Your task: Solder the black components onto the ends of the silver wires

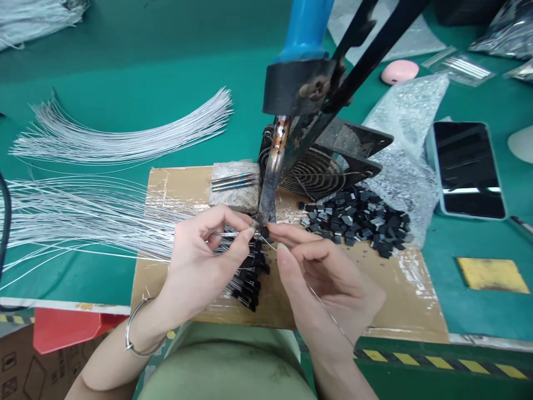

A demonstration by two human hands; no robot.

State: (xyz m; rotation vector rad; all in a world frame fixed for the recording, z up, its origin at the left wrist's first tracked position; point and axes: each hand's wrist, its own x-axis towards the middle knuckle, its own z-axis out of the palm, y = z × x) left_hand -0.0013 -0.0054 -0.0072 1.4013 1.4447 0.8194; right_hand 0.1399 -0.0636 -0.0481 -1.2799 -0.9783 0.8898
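My left hand point(208, 253) is closed in a pinch, with a thin white wire point(227, 235) running to its fingertips right under the soldering iron point(275, 161). My right hand point(328, 278) holds a thin strand of solder wire point(327, 311) between thumb and fingers; the strand crosses the palm and reaches up toward the iron's tip. Close to the right index fingertip sits a small black connector point(265, 233); whether the finger touches it I cannot tell. Below the hands lie several wires ending in black connectors point(247, 294). My fingers partly hide the joint.
Loose black connectors point(353, 216) are heaped on the cardboard point(400, 300). A fan point(316, 169) stands behind the iron. White wire bundles point(125, 139) lie at left. A phone point(470, 169), plastic bag point(410, 133) and yellow sponge point(493, 274) lie at right.
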